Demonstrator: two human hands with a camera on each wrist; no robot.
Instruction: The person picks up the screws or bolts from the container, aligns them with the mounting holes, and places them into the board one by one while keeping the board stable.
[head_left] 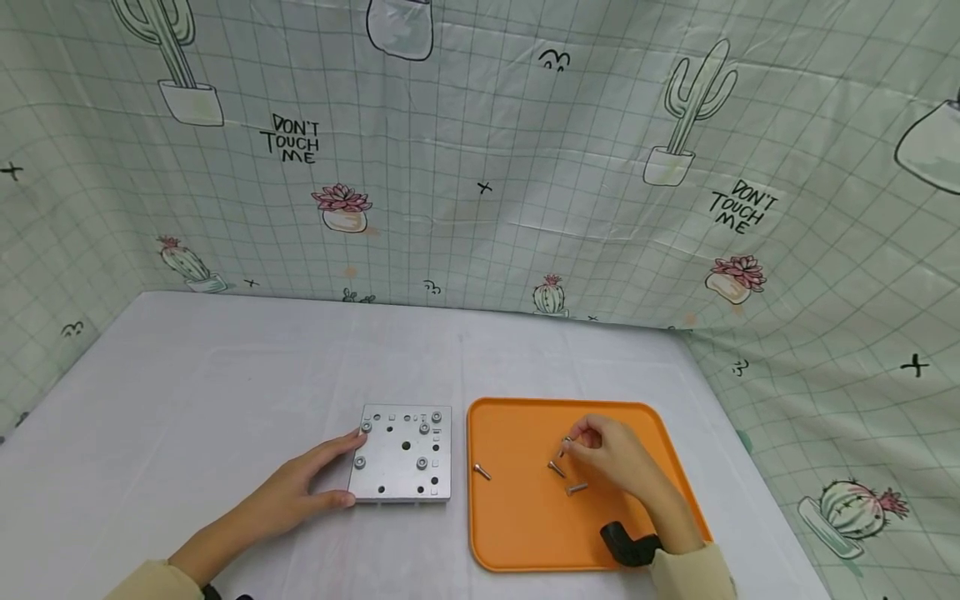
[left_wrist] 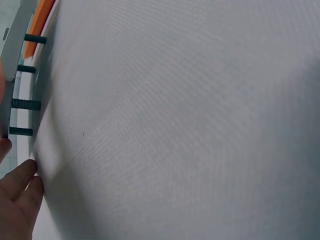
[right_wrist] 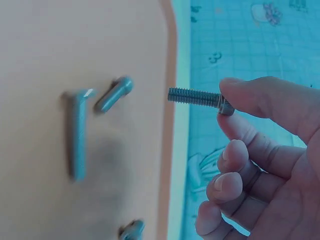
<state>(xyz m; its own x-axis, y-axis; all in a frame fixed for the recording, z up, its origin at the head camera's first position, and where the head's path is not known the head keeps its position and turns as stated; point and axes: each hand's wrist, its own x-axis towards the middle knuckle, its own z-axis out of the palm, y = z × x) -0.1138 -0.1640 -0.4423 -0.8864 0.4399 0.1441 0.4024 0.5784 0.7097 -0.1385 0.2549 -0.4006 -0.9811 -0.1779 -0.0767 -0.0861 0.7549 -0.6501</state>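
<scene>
My left hand point(head_left: 288, 498) holds a square metal plate point(head_left: 393, 475) at its left edge, thumb at the near corner and a finger farther up. Several socket-head bolts sit in holes of the plate, and their threaded shanks point(left_wrist: 26, 104) stick out underneath in the left wrist view. Over the orange tray point(head_left: 517, 533), my right hand point(head_left: 617, 454) pinches a bolt point(right_wrist: 195, 97) by its head between thumb and index finger. Its threaded end points away from the fingertips. Three loose bolts lie on the tray, one point(head_left: 482, 472) near the left rim and two point(head_left: 556, 469) below the right hand.
The tray lies right of the plate on a white-covered table point(head_left: 247, 375). A black curved piece point(head_left: 628, 546) shows beside the right sleeve, over the tray's near edge. A cactus-print cloth point(head_left: 480, 167) hangs behind the table and along its sides.
</scene>
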